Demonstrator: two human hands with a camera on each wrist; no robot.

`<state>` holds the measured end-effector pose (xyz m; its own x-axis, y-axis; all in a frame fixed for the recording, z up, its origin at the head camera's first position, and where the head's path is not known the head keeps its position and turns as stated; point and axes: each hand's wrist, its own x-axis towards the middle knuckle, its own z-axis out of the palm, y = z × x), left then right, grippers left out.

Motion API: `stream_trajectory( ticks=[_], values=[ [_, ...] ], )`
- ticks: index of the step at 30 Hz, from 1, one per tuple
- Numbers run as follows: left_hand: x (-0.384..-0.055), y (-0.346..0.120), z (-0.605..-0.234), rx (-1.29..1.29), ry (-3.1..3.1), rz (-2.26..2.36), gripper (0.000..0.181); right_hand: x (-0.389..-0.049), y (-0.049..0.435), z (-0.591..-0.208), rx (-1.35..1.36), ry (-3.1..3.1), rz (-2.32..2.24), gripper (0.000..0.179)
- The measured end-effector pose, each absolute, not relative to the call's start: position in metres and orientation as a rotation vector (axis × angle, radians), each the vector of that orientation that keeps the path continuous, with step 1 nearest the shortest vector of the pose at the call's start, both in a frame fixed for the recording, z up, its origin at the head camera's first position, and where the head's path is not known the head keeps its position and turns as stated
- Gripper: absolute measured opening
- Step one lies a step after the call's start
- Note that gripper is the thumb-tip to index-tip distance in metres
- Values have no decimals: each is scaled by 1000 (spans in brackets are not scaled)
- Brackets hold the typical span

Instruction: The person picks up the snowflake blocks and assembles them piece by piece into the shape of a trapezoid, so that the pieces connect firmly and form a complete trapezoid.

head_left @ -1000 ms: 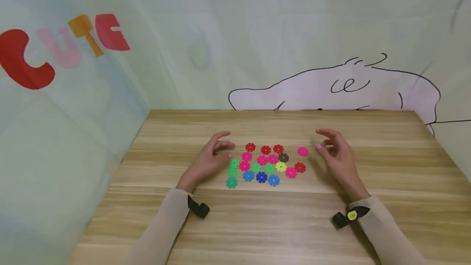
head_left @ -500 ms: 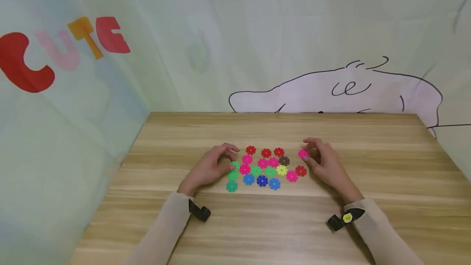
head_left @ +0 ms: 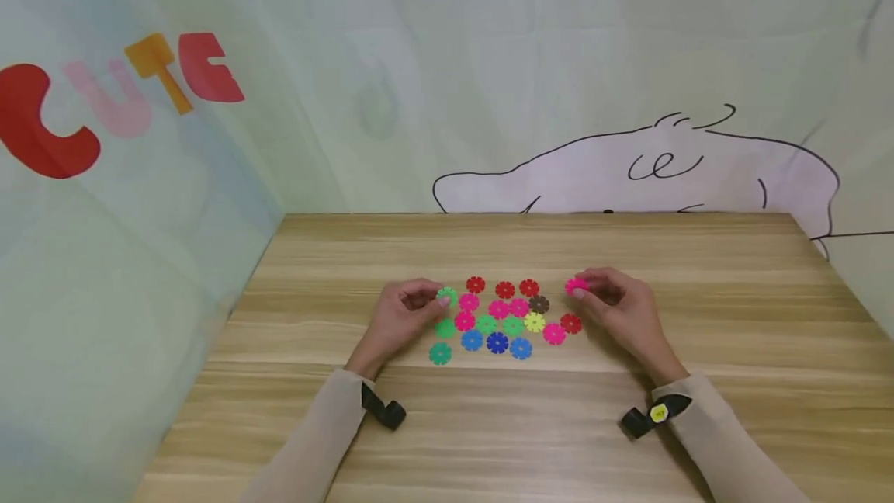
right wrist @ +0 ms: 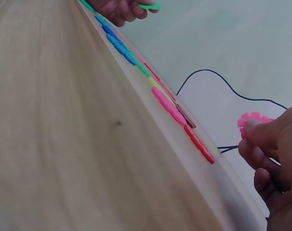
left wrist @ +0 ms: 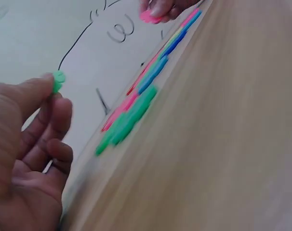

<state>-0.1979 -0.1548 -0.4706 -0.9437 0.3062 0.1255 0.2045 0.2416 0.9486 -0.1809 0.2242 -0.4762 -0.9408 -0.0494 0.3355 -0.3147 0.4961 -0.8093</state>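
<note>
My left hand pinches a light green notched plastic disc between thumb and forefinger, at the left end of a group of similar discs. In the left wrist view this green disc is up off the table. Across the group, my right hand pinches a bright pink notched disc; the right wrist view shows the pink disc raised too. Nearest the left hand lie a green disc and a darker green disc. A red disc lies below the right hand.
Several more flat discs lie between the hands, among them blue, yellow, brown and red ones. The wooden table ends at a printed cloth backdrop. A strapped camera sits on the left wrist.
Both hands have come in to the discs. The right hand has taken hold of the pink disc, then the left hand has picked up the light green one and moved it slightly away from its neighbour.
</note>
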Motion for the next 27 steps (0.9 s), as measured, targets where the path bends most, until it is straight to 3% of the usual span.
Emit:
stream_trajectory(
  ticks=[13,27],
  values=[
    [-179,-123,-465,517,2149,2004,16,-167,201,-474,420,-2232,1624,14],
    [-158,-92,-467,538,2000,1916,20,-159,178,-478,664,-2116,1688,21]
  ],
)
